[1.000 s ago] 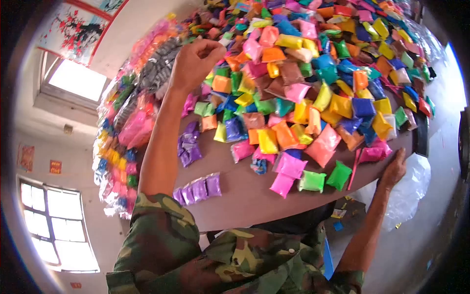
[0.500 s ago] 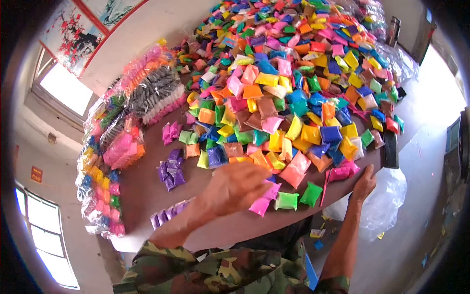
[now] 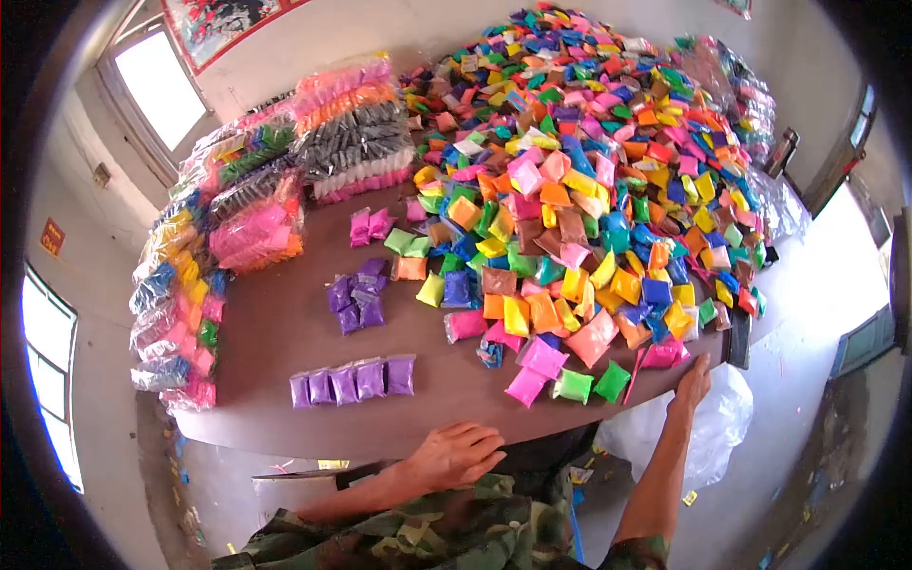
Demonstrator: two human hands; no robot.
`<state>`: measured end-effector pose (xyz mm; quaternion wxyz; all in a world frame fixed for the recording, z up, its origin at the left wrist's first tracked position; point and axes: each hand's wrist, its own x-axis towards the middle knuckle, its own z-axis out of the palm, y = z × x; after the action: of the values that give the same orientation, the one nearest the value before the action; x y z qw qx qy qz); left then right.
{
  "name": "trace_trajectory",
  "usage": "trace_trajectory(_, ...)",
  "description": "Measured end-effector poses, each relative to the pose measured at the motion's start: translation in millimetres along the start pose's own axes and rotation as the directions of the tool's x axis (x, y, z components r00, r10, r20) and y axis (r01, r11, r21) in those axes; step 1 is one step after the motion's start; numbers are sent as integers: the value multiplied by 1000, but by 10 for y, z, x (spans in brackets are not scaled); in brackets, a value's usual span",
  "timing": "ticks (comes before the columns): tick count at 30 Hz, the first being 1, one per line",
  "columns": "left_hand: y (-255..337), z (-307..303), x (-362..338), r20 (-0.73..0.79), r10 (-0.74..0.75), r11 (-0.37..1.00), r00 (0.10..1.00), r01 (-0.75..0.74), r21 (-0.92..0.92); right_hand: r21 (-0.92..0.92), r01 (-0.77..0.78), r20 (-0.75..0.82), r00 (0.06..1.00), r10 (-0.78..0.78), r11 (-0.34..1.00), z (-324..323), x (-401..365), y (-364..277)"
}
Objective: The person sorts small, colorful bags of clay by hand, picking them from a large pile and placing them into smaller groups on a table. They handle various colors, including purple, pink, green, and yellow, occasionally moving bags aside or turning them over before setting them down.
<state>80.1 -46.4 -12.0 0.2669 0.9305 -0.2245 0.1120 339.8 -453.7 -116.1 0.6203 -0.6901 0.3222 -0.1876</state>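
My left hand [image 3: 456, 453] is at the table's front edge with its fingers curled together; what it holds, if anything, is hidden. On the right edge of the brown table [image 3: 256, 380] rests my right hand [image 3: 694, 382], its fingers partly hidden. A row of several purple packets [image 3: 353, 382] lies left of centre, with a loose purple cluster [image 3: 358, 302] behind it. Pink packets [image 3: 538, 366], a light green packet [image 3: 573, 385] and a green packet [image 3: 612, 381] lie between my hands. Behind them rises a large heap of coloured packets [image 3: 589, 190].
Clear bags of packed packets [image 3: 351, 133] are stacked along the left and back-left. A dark bottle [image 3: 782, 152] stands at the back right. A black object [image 3: 739, 340] is at the right edge, above a hanging clear plastic sheet [image 3: 708, 423].
My left hand has moved back from the packets to the front edge. The view has shifted, showing the whole purple row. My right hand remains at the right edge.
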Motion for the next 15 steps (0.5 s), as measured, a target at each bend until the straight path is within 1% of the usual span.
trace_trajectory(1,-36,1,-48,6,-8,1000,1000,8,22,16,-5,4,1000,5,1000,1,55,56)
trace_trajectory(4,-69,-16,-105,-2,-15,994,1000,16,106,-15,-27,7,1000,27,1000,-45,270,273)
trace_trajectory(5,-87,10,-125,-8,-19,994,1000,20,105,-27,-34,15,999,35,999,-43,310,314)
trace_trajectory(6,-110,62,-136,-13,-25,994,1000,26,103,-6,-20,5,1000,20,1000,-32,206,224)
trace_trajectory(9,-164,160,-163,-31,-20,995,999,23,99,-18,-84,-28,996,84,996,-9,84,68)
trace_trajectory(10,-177,176,-168,-35,-16,995,999,19,98,33,-79,33,996,78,996,-34,133,116)
trace_trajectory(13,-186,183,-179,-30,-24,996,999,27,84,61,-128,14,992,128,990,-27,279,236)
trace_trajectory(15,-187,192,-186,-39,-34,996,999,37,77,90,-122,-13,992,123,988,8,303,259)
